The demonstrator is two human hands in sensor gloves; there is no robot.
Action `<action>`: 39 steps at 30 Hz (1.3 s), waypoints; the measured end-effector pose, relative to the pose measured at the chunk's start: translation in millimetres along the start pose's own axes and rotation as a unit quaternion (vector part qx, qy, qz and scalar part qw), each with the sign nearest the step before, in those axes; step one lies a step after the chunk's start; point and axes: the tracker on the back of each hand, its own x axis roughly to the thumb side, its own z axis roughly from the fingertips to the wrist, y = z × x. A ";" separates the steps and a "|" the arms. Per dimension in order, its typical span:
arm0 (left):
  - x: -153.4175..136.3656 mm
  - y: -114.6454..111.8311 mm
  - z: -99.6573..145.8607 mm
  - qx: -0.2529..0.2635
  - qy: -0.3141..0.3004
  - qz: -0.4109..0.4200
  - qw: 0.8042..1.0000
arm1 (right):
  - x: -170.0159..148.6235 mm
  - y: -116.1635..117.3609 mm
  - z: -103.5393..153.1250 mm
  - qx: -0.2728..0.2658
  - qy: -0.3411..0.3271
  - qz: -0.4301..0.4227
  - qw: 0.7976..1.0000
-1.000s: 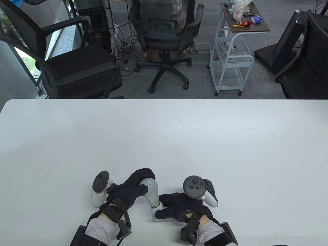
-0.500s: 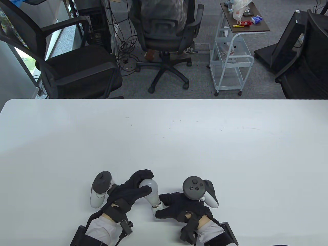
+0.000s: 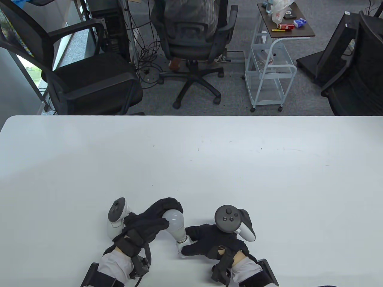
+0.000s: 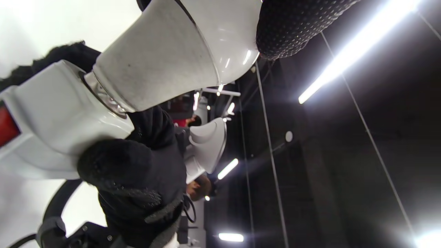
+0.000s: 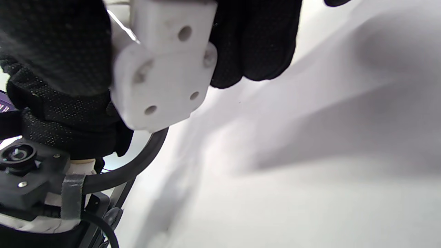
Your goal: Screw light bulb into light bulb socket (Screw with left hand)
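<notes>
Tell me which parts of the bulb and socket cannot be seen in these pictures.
- Light bulb dome, table view: its top is covered by the left hand.
- Bulb thread, left wrist view: hidden inside the socket; its depth cannot be judged.
- Socket, table view: mostly covered by the right hand.
- Socket opening, right wrist view: only its base faces the camera.

Black gloves (image 3: pixel 146 225), white sleeves, grey-white trackers (image 3: pixel 117 219).

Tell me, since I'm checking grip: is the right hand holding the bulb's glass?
No. The right hand grips the white socket; the left hand holds the bulb.
</notes>
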 end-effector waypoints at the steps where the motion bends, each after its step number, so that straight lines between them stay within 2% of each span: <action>1: 0.0 -0.3 0.3 0.002 -0.001 -0.002 1.000 | 0.2 -0.5 0.5 -0.005 0.000 0.002 1.000; 4: -0.2 -2.8 0.1 0.011 0.015 -0.023 1.000 | 1.0 -0.9 1.0 -0.014 0.000 0.005 1.000; 8: 4.4 -6.6 -0.5 0.041 0.048 -0.114 0.991 | 0.9 -0.8 1.6 -0.022 0.010 0.019 1.000; 11: 8.3 -7.1 0.3 0.058 0.056 -0.149 0.986 | 0.5 -0.8 1.4 -0.023 0.013 0.020 0.999; 14: 6.3 -5.1 1.1 0.060 0.043 -0.130 0.989 | 0.7 -1.3 1.7 -0.029 0.016 0.027 0.999; 23: -1.7 -3.6 -1.4 0.005 -0.009 0.006 1.000 | -2.2 -3.8 1.1 -0.014 -0.004 -0.006 1.000; 27: -1.4 -5.5 -0.9 0.024 0.014 -0.040 0.999 | -2.7 -4.9 2.4 -0.030 0.008 0.005 1.000; 32: 3.7 -8.7 0.1 0.059 0.047 -0.145 0.987 | -1.7 -4.6 2.8 -0.034 0.012 0.022 0.999; 37: 5.8 -7.5 1.2 0.068 0.046 -0.154 0.985 | -1.7 -4.6 2.9 -0.038 0.015 0.031 0.999; 39: 4.8 -5.0 1.5 0.057 0.032 -0.127 0.990 | -1.9 -5.4 2.8 -0.035 0.013 0.028 0.999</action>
